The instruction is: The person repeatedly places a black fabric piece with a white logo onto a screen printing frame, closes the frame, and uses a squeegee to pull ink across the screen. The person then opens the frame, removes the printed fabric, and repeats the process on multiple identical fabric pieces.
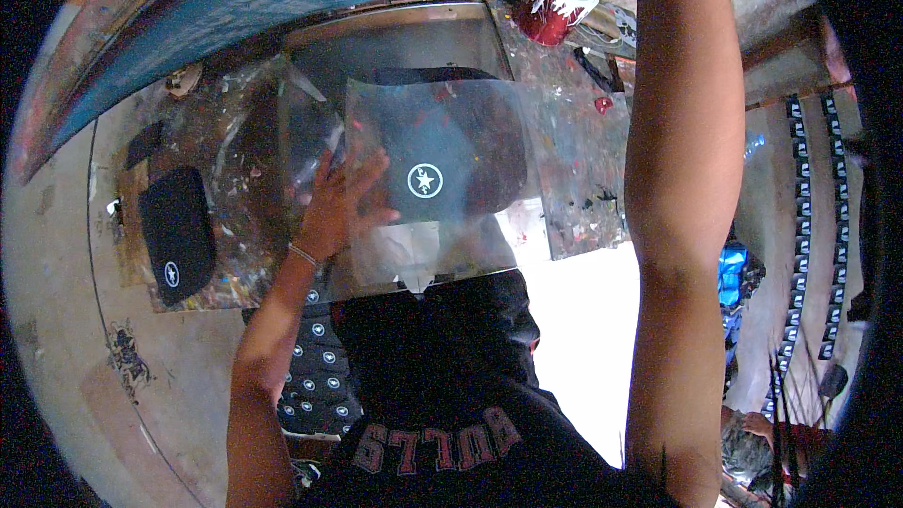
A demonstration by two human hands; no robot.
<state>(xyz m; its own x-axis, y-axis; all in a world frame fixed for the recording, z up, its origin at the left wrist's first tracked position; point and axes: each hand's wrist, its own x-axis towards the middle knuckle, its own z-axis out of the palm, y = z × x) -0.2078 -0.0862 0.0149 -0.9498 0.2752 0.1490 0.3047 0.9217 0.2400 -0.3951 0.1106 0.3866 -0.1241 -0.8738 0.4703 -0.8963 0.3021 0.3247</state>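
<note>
My left hand [343,198] lies over the work table with its fingers spread, at the left edge of a clear plastic sheet [480,122]. Its fingertips overlap the sheet; whether they lie above or beneath it I cannot tell. A dark panel [470,155] with a white star-in-circle print shows through the sheet. Overhead, a large blue-stained printing screen [282,5] is tilted up along the top of the view. My right arm reaches straight up past the screen's right end, and its hand is out of view.
A paint-smeared table [583,169] spreads beneath the sheet. On its left lies a black printed piece [179,235]. A red-and-white paint container [555,14] stands at the back right. Black printed pieces [320,376] sit below the table's near edge. Strips of printed pieces [801,226] line the right floor.
</note>
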